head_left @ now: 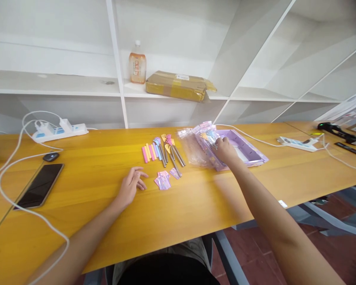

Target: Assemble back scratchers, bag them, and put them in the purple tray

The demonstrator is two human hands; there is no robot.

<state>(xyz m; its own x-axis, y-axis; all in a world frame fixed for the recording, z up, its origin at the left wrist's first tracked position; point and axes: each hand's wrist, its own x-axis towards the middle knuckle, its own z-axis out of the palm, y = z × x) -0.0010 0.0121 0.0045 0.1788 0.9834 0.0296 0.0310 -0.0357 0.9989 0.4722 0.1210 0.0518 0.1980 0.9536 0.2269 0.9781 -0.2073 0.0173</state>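
My left hand (132, 185) rests on the table with its fingers apart and nothing in them. To its right lies a small pile of pink and purple printed cards (163, 181), with a single card (175, 173) beside it. Behind these are several back scratchers (172, 152) with coloured hand-shaped heads and metal rods, next to a row of pastel sleeves (151, 152). My right hand (226, 150) reaches to the left side of a purple box (256, 156), its fingers closed by clear-wrapped pieces. A yellow hand-shaped head (204, 136) shows there. What the fingertips grip is hidden.
Clear plastic bags (195, 148) lie left of the box. A phone (41, 186), a mouse (50, 156) and a power strip (61, 132) with looping white cables are at the left. Another power strip (298, 143) lies right. A bottle (137, 65) and a cardboard box (178, 86) stand on the shelf.
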